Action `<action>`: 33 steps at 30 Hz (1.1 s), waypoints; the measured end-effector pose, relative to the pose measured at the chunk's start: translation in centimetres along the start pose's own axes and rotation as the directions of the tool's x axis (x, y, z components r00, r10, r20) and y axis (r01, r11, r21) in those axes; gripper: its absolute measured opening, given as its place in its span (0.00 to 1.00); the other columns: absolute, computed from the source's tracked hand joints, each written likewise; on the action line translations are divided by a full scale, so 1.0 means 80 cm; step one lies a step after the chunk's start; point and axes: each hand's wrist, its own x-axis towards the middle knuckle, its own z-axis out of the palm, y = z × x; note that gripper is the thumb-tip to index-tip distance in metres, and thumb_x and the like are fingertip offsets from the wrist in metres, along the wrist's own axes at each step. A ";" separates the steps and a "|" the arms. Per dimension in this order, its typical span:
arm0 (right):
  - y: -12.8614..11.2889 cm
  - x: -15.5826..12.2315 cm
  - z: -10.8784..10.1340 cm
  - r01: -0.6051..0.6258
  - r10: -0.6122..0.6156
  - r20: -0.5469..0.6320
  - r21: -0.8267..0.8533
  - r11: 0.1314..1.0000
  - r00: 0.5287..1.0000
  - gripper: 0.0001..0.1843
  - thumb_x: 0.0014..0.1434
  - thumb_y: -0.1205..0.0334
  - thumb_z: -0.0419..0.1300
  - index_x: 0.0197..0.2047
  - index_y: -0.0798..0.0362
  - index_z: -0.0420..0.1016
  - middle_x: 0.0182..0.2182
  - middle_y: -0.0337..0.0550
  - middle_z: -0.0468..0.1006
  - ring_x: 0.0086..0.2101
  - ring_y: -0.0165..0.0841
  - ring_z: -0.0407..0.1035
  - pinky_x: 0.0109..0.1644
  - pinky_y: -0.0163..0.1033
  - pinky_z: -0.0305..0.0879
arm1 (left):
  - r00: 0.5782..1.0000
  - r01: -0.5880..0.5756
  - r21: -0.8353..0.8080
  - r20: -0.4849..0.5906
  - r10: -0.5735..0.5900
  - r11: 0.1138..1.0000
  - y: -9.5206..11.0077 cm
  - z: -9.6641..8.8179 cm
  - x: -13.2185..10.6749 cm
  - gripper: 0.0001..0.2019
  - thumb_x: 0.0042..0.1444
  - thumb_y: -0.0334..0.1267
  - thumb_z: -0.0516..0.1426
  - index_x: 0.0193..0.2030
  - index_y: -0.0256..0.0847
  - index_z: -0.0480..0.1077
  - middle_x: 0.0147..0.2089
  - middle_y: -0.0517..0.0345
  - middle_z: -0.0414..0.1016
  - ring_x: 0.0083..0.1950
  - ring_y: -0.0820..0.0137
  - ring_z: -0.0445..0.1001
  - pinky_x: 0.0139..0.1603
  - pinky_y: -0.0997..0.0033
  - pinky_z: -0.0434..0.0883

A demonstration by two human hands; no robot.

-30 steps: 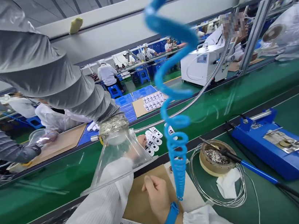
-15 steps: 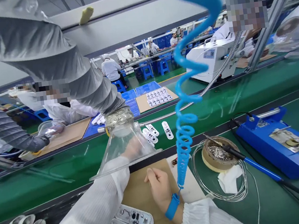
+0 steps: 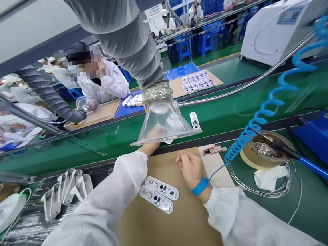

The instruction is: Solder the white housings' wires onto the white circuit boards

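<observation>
My left hand reaches past the cardboard to the green belt, behind the clear fume hood. Its fingers are blurred through the plastic, near a white piece partly hidden there. Loosely curled, my right hand rests at the cardboard's right side, with nothing visible in it. A blue wrist strap circles that wrist. Between my arms two white oval housings with circuit boards lie side by side: the nearer housing and the farther housing. Another board-fitted housing lies on the belt.
A soldering iron lies across a round solder pot, with wire coils and white tissue beside it. White shells are heaped at left. A blue coiled cord runs to my strap. Co-workers sit across the belt.
The view has swung left and down, shifting most things rightward. My left hand remains reached out behind the hood; my right hand stays curled on the cardboard.
</observation>
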 end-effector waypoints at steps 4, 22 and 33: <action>-0.008 0.002 0.000 -0.055 0.059 -0.048 0.086 0.995 0.997 0.26 0.62 0.41 0.60 0.20 0.48 0.71 0.13 0.32 0.60 0.16 0.29 0.56 0.22 0.38 0.50 | 0.999 0.028 0.108 -0.039 -0.024 0.994 0.005 -0.010 -0.076 0.11 0.76 0.31 0.52 0.49 0.38 0.77 0.51 0.47 0.82 0.53 0.60 0.81 0.60 0.55 0.77; -0.019 0.003 -0.006 -0.072 0.075 -0.030 0.095 0.993 0.997 0.24 0.59 0.42 0.62 0.19 0.48 0.71 0.11 0.32 0.59 0.15 0.28 0.57 0.21 0.38 0.52 | 1.000 0.026 0.081 0.012 -0.028 0.996 0.014 -0.007 -0.254 0.12 0.75 0.39 0.55 0.59 0.44 0.76 0.54 0.49 0.82 0.56 0.57 0.82 0.59 0.55 0.78; -0.012 -0.001 -0.011 -0.029 0.029 0.044 0.017 0.999 0.999 0.22 0.63 0.43 0.64 0.23 0.49 0.75 0.14 0.33 0.64 0.19 0.30 0.60 0.25 0.39 0.55 | 0.985 -0.117 -0.008 0.126 0.117 0.993 -0.009 -0.004 -0.288 0.26 0.80 0.49 0.48 0.79 0.48 0.64 0.85 0.49 0.55 0.85 0.55 0.55 0.85 0.42 0.54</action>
